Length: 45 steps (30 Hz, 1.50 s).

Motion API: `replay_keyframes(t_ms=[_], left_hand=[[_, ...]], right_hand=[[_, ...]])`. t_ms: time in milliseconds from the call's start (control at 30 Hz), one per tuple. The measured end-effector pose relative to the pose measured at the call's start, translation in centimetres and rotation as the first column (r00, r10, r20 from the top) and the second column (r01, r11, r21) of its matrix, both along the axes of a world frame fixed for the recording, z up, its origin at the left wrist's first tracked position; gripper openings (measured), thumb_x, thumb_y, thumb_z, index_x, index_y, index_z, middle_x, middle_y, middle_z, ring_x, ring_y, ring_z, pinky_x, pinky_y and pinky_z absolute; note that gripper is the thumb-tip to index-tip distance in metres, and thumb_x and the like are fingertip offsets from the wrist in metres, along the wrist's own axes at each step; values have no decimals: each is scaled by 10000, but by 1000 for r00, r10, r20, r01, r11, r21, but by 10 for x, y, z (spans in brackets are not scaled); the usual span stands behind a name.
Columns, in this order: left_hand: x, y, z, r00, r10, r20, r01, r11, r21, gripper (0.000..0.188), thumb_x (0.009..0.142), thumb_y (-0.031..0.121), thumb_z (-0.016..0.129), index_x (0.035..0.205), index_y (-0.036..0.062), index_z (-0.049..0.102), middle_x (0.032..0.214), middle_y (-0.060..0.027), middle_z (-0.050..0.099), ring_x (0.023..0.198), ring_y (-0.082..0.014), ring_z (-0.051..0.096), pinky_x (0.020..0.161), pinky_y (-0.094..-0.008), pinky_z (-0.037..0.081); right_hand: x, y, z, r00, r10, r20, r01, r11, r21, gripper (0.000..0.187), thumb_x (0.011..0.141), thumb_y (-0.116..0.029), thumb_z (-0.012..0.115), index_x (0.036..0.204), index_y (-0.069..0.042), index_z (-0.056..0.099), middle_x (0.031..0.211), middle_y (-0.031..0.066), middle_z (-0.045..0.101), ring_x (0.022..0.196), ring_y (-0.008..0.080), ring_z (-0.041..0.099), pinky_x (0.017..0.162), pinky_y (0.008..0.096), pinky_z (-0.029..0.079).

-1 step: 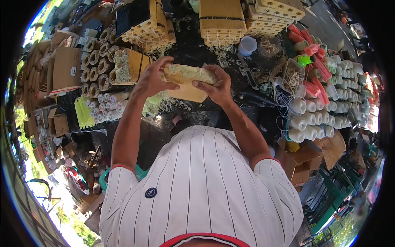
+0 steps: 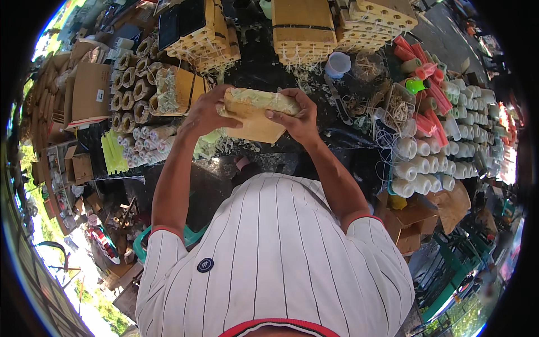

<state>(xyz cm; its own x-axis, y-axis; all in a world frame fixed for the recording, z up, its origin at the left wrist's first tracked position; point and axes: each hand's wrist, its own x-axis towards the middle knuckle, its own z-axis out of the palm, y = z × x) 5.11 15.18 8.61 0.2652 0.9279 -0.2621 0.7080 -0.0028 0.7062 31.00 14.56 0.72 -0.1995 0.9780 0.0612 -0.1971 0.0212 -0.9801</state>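
Between both hands I hold a tan, yellowish block point(image 2: 255, 124) above the near edge of the dark work table. A pale, flaky, wax-like crust covers its upper long side, and its smooth broad face slopes toward me. My left hand point(image 2: 209, 115) is closed around the left end, thumb along the face. At the right end, my right hand point(image 2: 298, 115) grips with the thumb in front and fingers over the top. Behind my left hand lies a similar strapped block point(image 2: 190, 90) with a crusted end. Pale shavings point(image 2: 210, 143) are scattered below it.
Stacked tan blocks with rows of holes point(image 2: 303, 36) stand at the back. A translucent cup point(image 2: 337, 64) and a long blade-like tool point(image 2: 338, 102) lie right of my hands. White cylinders point(image 2: 421, 164) fill the right side; hexagonal tubes point(image 2: 128, 100) are piled left.
The block has tipped slightly, with a little more of its broad face showing. Both hands keep their hold on it.
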Motion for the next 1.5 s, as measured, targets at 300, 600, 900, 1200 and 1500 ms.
replay_keyframes(t_ms=[300, 600, 900, 1200, 1500], left_hand=[[22, -29, -25, 965, 244, -93, -252, 964, -85, 562, 681, 202, 879, 1192, 43, 708, 993, -184, 781, 911, -322, 767, 865, -392, 590], [43, -36, -68, 868, -36, -494, 53, 998, 20, 438, 772, 142, 766, 1185, 82, 632, 944, -228, 752, 930, -433, 735, 827, -529, 574], [65, -37, -90, 866, -11, -499, 92, 986, 138, 563, 762, 61, 791, 1286, 91, 586, 1084, -204, 734, 1049, -434, 695, 928, -550, 531], [111, -28, -103, 871, -12, -491, -8, 999, -38, 559, 695, 39, 823, 1219, 49, 626, 1094, -172, 732, 1059, -404, 703, 879, -518, 550], [114, -32, -108, 855, 21, -518, -9, 1000, 26, 591, 696, 69, 863, 1253, 97, 665, 1109, -162, 756, 986, -394, 732, 824, -479, 584]], right_hand=[[13, 58, -79, 897, 62, -439, -157, 970, -184, 496, 834, -55, 854, 1254, -57, 590, 1145, 68, 624, 1066, 177, 655, 928, 325, 536], [66, 24, -111, 70, 16, 997, 115, 993, -24, 855, 772, -388, 937, 1425, -1, 543, 1379, 172, 573, 1324, 381, 535, 1079, 542, 428], [100, 28, -96, 470, 23, 883, 160, 981, -111, 499, 829, -219, 864, 1222, 22, 673, 1091, 241, 739, 1057, 427, 701, 894, 507, 531], [84, -45, -28, 857, 233, 460, -99, 950, -296, 348, 917, -21, 704, 1266, -25, 694, 880, 251, 722, 752, 402, 725, 684, 435, 550], [59, -53, -33, 855, 157, 495, -130, 988, -89, 553, 844, 94, 677, 1380, -40, 660, 1270, 199, 723, 1053, 390, 735, 906, 427, 611]])
